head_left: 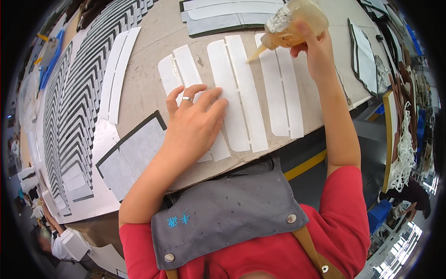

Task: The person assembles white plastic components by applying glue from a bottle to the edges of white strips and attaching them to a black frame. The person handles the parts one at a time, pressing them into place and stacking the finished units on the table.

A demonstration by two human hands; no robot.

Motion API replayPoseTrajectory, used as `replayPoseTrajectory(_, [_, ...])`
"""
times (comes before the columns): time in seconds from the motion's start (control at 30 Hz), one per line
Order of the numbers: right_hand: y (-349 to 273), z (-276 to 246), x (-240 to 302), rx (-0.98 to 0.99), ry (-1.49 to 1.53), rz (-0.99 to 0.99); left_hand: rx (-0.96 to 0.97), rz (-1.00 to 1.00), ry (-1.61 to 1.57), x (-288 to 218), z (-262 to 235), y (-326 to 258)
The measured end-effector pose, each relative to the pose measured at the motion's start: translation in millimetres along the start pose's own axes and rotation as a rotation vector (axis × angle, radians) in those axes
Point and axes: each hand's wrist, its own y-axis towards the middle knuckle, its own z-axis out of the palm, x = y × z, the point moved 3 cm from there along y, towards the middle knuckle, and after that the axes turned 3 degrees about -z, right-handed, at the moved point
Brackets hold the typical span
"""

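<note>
My right hand [313, 49] is wrapped round a translucent squeeze bottle [290, 28] of amber liquid, tilted with its nozzle pointing down to the left. The nozzle tip is by the upper right edge of a white slotted panel [234, 88]; whether it touches cannot be made out. My left hand [195, 121] lies with fingers spread over a second white panel [187, 67], hiding its middle, and its fingertips reach the first panel's left edge. To the right lies a third similar panel [282, 88]. Each panel has a lengthwise slit.
Long overlapping rows of dark-edged white pieces [88, 83] cover the table's left side. A lone white panel [120, 74] lies beside them. Dark-edged grey pieces lie near my left forearm [132, 153] and at the back [227, 23]. White cords [404, 153] hang at the right.
</note>
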Motion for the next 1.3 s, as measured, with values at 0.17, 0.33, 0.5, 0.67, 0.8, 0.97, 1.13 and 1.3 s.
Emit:
replayPoseTrajectory(0.17, [-28.0, -9.0, 3.7, 0.039, 0.006, 0.066, 0.002, 0.002, 0.017, -1.9, -0.2, 0.8])
replayPoseTrajectory(0.33, [-61.6, -11.6, 11.6, 0.002, 0.089, 0.106, 0.018, 0.001, 0.030, -4.1, -1.5, 1.3])
replayPoseTrajectory(0.5, [-83.5, -15.1, 18.9, 0.016, 0.111, 0.111, 0.028, 0.009, 0.057, -4.5, -1.2, 2.6])
replayPoseTrajectory(0.67, [-81.7, -11.2, 20.3, -0.016, 0.161, 0.003, 0.040, 0.019, 0.065, -5.8, -3.1, 4.4])
replayPoseTrajectory(0.8, [-80.4, -13.5, 17.9, -0.035, 0.148, 0.052, 0.038, 0.017, 0.064, -6.5, -3.1, 3.7])
replayPoseTrajectory(0.97, [-107.8, -22.9, 14.6, 0.022, 0.173, 0.201, 0.046, 0.018, 0.072, -7.1, -2.9, 3.4])
replayPoseTrajectory(1.13, [-125.4, -28.5, 8.0, -0.016, 0.283, 0.241, 0.062, 0.021, 0.079, -7.8, -3.6, 3.5])
replayPoseTrajectory(1.3, [-77.1, -46.4, 9.7, -0.036, 0.481, 0.129, 0.086, 0.021, 0.088, -12.2, -6.9, 7.2])
